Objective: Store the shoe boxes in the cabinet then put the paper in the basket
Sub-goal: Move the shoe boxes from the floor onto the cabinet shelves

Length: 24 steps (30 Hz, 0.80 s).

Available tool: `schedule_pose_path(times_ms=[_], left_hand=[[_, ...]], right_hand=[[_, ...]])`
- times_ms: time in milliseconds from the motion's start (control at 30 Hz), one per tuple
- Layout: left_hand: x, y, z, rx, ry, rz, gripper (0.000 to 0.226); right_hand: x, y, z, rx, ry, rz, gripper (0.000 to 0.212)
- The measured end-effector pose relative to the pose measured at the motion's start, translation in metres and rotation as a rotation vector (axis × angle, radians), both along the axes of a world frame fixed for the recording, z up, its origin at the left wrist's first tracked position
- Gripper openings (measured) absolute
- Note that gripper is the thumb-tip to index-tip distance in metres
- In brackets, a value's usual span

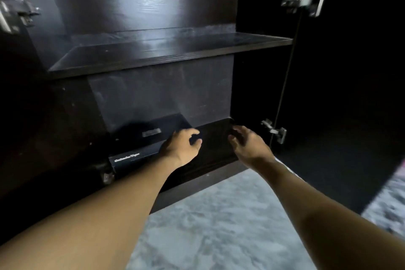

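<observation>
1. Evidently mid-storing: black shoe box [144,138] lies low-left in the cabinet [166,50].
2. Left hand [182,144] curled at the box's right end, grip unclear; right hand [247,144] loose, empty.
3. Next, probably: seat box, withdraw.

One flat black cardboard shoe box [140,136] is lying inside the dark wooden cabinet [214,147]; one dark shelf [164,50] is crossing it; four silver metal hinges [306,1] are flanking it

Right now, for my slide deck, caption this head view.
Left hand and right hand reach into the open cabinet beside a shoe box.
</observation>
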<state>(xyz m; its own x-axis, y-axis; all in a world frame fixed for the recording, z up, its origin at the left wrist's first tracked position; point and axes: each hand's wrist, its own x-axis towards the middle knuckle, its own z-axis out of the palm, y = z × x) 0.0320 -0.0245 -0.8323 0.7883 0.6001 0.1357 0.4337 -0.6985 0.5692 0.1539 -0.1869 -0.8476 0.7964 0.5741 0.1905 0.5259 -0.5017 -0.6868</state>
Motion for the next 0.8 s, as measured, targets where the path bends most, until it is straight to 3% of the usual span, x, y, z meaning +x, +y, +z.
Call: schedule_pose_path(times_ms=[167, 300, 533, 800], left_hand=[[0.014, -0.085, 0.017, -0.111, -0.099, -0.278, 0.035], [0.013, -0.167, 0.023, -0.233, -0.101, -0.503, 0.032], [-0.007, -0.295, -0.01, -0.279, -0.003, -0.789, 0.037], [-0.043, -0.416, -0.075, -0.313, 0.108, -0.756, 0.049]], right_hand=[[-0.016, -0.107, 0.031, -0.127, -0.011, -0.258, 0.044], [-0.053, -0.185, 0.034, -0.036, 0.025, -0.45, 0.045], [-0.141, -0.32, -0.006, 0.018, -0.007, -0.731, 0.04], [-0.192, -0.418, -0.052, -0.315, -0.022, -0.972, 0.044]])
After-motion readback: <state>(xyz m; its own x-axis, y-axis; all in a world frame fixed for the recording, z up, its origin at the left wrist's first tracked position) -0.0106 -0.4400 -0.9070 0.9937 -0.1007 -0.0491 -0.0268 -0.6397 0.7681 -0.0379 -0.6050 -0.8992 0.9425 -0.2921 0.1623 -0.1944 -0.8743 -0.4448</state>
